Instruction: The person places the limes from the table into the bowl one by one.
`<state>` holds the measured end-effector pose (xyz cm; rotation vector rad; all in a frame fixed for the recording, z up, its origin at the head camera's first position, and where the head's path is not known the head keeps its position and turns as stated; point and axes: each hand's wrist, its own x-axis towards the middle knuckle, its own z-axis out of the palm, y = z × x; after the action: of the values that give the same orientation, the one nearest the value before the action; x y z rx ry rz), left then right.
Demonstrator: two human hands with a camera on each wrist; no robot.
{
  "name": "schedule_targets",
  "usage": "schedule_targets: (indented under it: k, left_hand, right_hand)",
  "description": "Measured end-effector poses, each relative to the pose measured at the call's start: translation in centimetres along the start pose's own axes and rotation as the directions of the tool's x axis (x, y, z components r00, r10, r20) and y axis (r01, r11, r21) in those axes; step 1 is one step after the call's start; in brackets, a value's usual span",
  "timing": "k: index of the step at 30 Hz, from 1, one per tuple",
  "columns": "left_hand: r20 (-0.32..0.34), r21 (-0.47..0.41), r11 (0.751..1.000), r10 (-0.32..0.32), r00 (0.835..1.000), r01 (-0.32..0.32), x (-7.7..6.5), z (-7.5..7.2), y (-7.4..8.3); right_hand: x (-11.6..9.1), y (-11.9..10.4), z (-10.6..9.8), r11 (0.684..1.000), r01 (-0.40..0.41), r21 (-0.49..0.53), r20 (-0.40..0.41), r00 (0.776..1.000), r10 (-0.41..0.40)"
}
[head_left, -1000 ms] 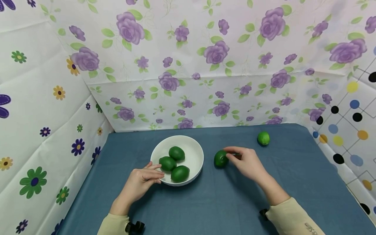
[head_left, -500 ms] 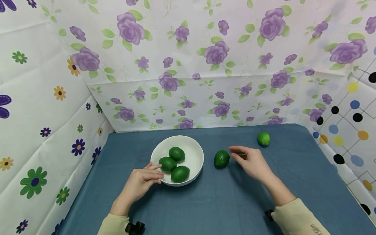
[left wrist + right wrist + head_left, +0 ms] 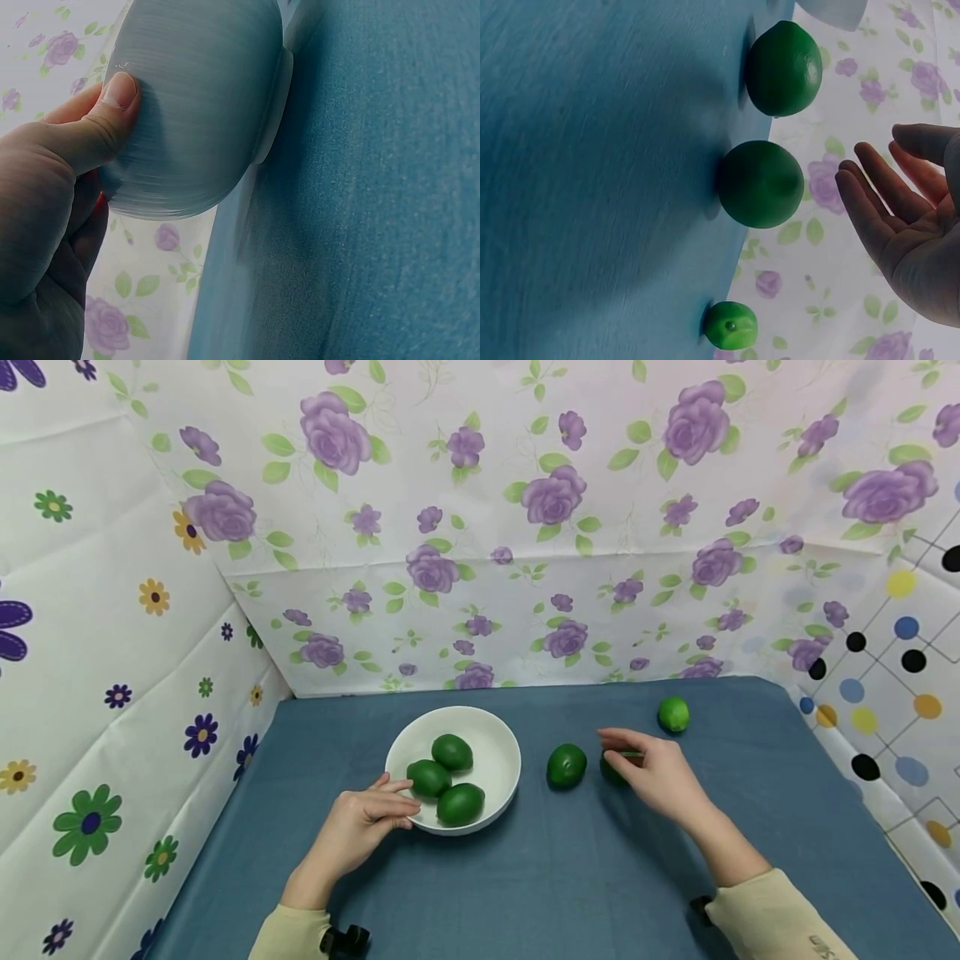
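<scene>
My left hand [image 3: 363, 822] pinches the near left rim of a white bowl [image 3: 498, 752], thumb outside and fingers over the edge, as the left wrist view also shows on the bowl's side [image 3: 195, 112]. Inside lie three dark green limes [image 3: 461, 804]. Right of the bowl, one dark green lime [image 3: 566, 767] rests on the cloth. My right hand [image 3: 663, 777] hovers over another dark green lime [image 3: 761, 184], which it partly hides in the head view. In the right wrist view the fingers [image 3: 892, 195] are spread and apart from that lime.
A smaller, brighter green lime [image 3: 673, 714] sits near the table's back edge, beyond my right hand. Blue cloth [image 3: 525, 893] covers the table. Flowered sheets [image 3: 480, 527] stand behind and to the left, with a dotted sheet [image 3: 885, 693] on the right.
My right hand has let go of the lime beside the bowl and moved right, over another dark lime. The left hand and the bowl stay in place.
</scene>
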<state>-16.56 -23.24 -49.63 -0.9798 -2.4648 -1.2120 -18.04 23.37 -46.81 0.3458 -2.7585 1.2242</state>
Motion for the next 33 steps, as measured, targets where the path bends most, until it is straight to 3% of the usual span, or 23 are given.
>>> schedule_targets:
  k: [33]
  left_hand:
    - [0.0,0.029,1.0,0.006,1.0,-0.006,-0.1,0.0,-0.2]
  right_hand:
    - [-1.0,2.7,-1.6,0.994,-0.068,-0.08,0.02,0.997,0.07]
